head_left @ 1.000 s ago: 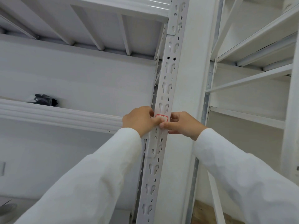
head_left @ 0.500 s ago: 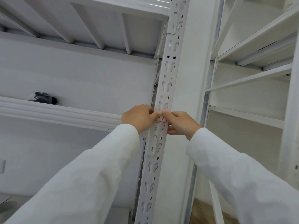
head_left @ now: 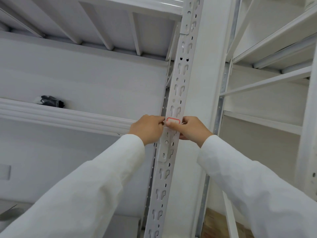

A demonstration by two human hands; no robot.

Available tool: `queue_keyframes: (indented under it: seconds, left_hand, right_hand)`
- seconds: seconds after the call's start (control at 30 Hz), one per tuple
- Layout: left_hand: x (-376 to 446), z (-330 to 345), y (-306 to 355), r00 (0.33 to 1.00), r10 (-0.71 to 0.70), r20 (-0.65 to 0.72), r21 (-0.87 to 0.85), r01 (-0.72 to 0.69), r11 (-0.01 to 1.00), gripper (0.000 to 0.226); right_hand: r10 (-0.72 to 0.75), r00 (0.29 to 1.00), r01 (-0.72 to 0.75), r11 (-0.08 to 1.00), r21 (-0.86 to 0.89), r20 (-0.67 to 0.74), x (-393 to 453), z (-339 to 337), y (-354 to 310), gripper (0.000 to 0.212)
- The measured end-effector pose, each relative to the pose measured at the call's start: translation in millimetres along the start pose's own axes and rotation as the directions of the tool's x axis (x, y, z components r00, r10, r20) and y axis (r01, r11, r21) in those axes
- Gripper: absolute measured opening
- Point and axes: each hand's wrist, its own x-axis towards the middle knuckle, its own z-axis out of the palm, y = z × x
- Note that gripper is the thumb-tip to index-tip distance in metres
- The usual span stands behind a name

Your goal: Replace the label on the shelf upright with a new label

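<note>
- A red-bordered label (head_left: 172,120) sits on the front face of the white slotted shelf upright (head_left: 178,83), between the two hands and just above the right thumb.
- The step in hand looks like pressing this label flat onto the upright. Whether it is the new one or the old one cannot be told from here.
- To do it well, I would rub from the middle out to the edges. Keeping the label square to the upright's sides matters too. The slots beneath give no backing, so firm pressure belongs on the solid metal around them.
- The left hand (head_left: 147,128) comes in from the left of the upright. Its fingers are curled, with the tips at the label's left edge, seemingly pinching or steadying it, though the exact contact is too small to tell.
- The right hand (head_left: 189,128) comes in from the right, its thumb (head_left: 171,125) laid across the upright along the label's lower edge. The other fingers curl round the upright's right side.
- Both arms, in white sleeves, reach up and forward.
- A dark bundle (head_left: 51,101) lies on the shelf well to the left of the left hand.
</note>
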Motion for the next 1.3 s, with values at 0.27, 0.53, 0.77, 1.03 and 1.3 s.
queue_keyframes:
  seconds: [0.27,0.53,0.77,1.03,1.3]
  left_hand:
    - [-9.7,4.4,-1.3,0.999,0.001,0.054,-0.011,0.000,1.000,0.052]
    - [-18.8,4.6,5.1,1.000,0.002,0.014,0.023,-0.003,1.000,0.048]
    - [-18.5,1.6,7.1,1.000,-0.001,0.020,0.039,0.000,0.999,0.043]
    - [-16.9,2.6,5.2,1.000,0.005,0.029,0.030,-0.006,1.000,0.047]
    - [-9.7,6.7,-3.7,0.998,0.001,0.060,-0.004,-0.001,1.000,0.055]
  right_hand:
    - [-0.005,0.981,0.010,1.000,-0.024,0.194,3.3,-17.7,1.9,0.023]
    - [0.147,0.986,-0.112,0.933,-0.343,0.076,8.4,-11.7,-25.1,0.049]
    - [0.084,0.978,-0.057,0.988,-0.145,0.191,7.8,-24.2,-12.3,0.027]
    - [0.015,0.965,0.040,0.978,-0.205,0.263,0.4,-24.9,-4.5,0.015]
    - [0.001,0.989,0.040,0.962,-0.270,0.149,-0.9,-11.8,-7.0,0.025]
